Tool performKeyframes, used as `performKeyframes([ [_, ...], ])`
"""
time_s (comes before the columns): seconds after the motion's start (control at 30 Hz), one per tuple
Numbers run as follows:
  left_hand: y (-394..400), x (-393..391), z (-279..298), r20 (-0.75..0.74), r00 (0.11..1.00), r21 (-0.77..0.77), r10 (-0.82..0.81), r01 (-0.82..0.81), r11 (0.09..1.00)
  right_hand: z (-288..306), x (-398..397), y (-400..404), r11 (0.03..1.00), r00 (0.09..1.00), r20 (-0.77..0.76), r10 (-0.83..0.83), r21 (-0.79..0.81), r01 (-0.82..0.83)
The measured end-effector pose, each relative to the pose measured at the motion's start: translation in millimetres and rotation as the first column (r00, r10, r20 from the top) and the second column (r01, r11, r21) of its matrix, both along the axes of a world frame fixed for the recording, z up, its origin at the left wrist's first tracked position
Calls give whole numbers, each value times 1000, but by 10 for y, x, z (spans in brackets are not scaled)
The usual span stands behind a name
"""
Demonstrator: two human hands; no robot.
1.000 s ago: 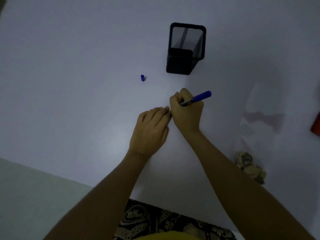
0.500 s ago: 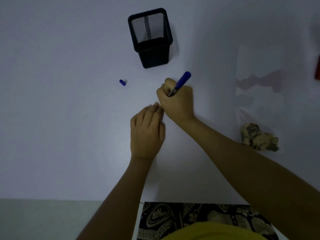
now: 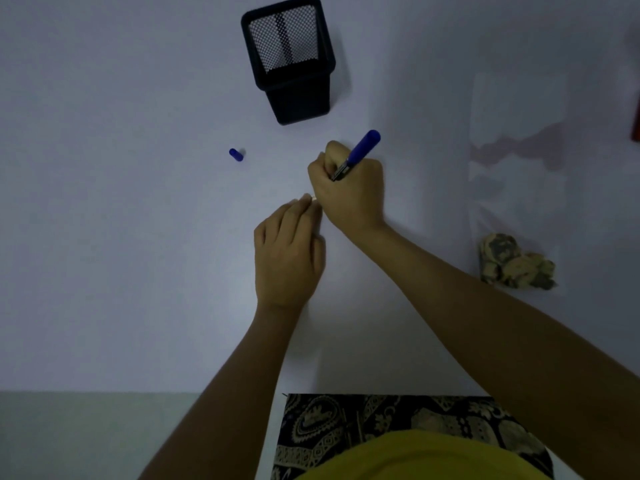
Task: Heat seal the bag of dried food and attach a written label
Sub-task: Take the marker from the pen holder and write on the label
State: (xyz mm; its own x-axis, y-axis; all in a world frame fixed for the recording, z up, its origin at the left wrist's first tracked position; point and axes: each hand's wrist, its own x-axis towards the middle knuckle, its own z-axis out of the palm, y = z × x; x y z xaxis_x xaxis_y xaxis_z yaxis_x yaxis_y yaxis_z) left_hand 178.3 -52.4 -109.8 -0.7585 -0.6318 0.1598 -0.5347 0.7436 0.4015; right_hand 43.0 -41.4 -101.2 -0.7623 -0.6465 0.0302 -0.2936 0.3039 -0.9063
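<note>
My right hand (image 3: 349, 188) grips a blue pen (image 3: 360, 150), tip down on the white table (image 3: 121, 254), its barrel slanting up to the right. My left hand (image 3: 287, 251) lies flat, fingers together, fingertips touching the right hand; whatever lies beneath them, perhaps a label, is hidden. The pen's blue cap (image 3: 236, 154) lies loose to the left. A clear plastic bag (image 3: 519, 174) with brownish dried food (image 3: 512, 263) at its near end lies at the right.
A black mesh pen holder (image 3: 291, 64) stands behind my hands. A red object (image 3: 635, 116) shows at the right edge. The table's near edge runs along the bottom, with patterned cloth (image 3: 381, 420) and yellow fabric below.
The view has shifted, so everything sits differently in frame. The pen's barrel has tilted more upright in my right hand. My left hand stays pressed flat beside it.
</note>
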Motion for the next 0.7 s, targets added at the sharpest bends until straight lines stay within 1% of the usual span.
performKeyframes([
  [0.17, -3, 0, -5, -6, 1000, -11, 9, -9, 1000, -7, 17, -9, 999, 1000, -12, -14, 31, 15],
  [0.7, 7, 7, 2, -13, 1000, -34, 12, -12, 999, -5, 35, -3, 1000, 1000, -28, -14, 21, 14],
])
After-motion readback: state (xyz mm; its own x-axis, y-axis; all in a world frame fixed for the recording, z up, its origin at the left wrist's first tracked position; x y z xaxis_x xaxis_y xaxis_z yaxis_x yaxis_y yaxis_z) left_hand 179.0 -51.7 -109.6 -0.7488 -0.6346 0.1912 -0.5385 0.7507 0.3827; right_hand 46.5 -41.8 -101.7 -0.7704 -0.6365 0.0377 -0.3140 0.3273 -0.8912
